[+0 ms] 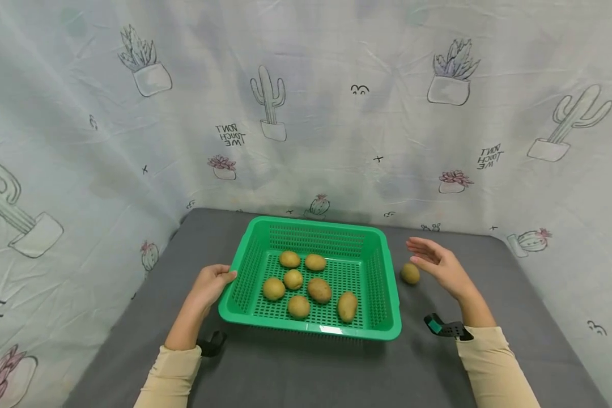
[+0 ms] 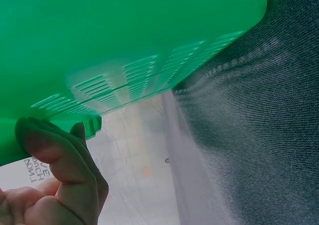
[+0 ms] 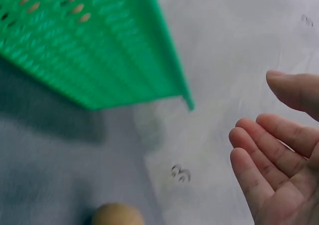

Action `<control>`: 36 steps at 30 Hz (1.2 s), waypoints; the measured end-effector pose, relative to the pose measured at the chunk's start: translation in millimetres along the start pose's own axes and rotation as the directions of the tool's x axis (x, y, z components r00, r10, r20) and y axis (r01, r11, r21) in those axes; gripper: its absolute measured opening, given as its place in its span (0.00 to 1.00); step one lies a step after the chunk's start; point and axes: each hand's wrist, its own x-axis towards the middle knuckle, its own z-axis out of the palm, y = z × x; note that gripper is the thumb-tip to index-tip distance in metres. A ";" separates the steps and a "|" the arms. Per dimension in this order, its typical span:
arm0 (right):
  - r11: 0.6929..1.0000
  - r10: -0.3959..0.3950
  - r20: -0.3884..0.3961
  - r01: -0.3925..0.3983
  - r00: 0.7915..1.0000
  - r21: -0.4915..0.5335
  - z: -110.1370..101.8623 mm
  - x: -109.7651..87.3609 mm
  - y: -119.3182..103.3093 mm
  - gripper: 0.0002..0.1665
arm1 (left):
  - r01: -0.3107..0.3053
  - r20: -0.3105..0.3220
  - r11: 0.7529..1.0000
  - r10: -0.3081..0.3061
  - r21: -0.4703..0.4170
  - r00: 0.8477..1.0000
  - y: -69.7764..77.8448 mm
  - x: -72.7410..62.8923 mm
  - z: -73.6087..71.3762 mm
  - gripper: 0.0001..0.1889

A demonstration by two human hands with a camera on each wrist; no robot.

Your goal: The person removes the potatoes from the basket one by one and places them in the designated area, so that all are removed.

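A green plastic basket [image 1: 326, 327] holds several potatoes [image 1: 319, 290] on its slotted floor. At its left rim my left hand [image 1: 212, 286] grips the edge, thumb on top; in the left wrist view the curled fingers [image 2: 65, 150] press under the rim. To the right of the basket, my right hand [image 1: 441, 269] hovers with its fingers extended and nothing in them. One loose potato [image 1: 410, 273] lies on the grey cloth just left of that hand, apart from the basket. The right wrist view shows the same potato [image 3: 117, 215] at its bottom edge.
Grey cloth [image 1: 296, 374] covers the table. A pale curtain [image 1: 326, 113] printed with cacti hangs behind it and along both sides. Each wrist wears a black strap mount [image 1: 446, 327].
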 end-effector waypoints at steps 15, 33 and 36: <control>0.996 -0.038 0.088 0.031 0.995 0.080 20.9 24.9 -43.6 0.28 | 0.010 -0.001 1.000 -0.010 -0.017 1.000 0.5 0.0 -1.0 0.28; 0.995 -0.041 0.176 0.023 0.983 0.101 51.1 49.2 -67.7 0.31 | 0.013 0.011 1.000 -0.013 -0.019 1.000 2.3 -1.0 -1.1 0.28; 0.995 -0.027 0.205 0.008 0.978 0.096 55.1 52.0 -67.1 0.32 | 0.019 0.017 0.999 -0.018 -0.029 1.000 1.8 0.3 -1.2 0.29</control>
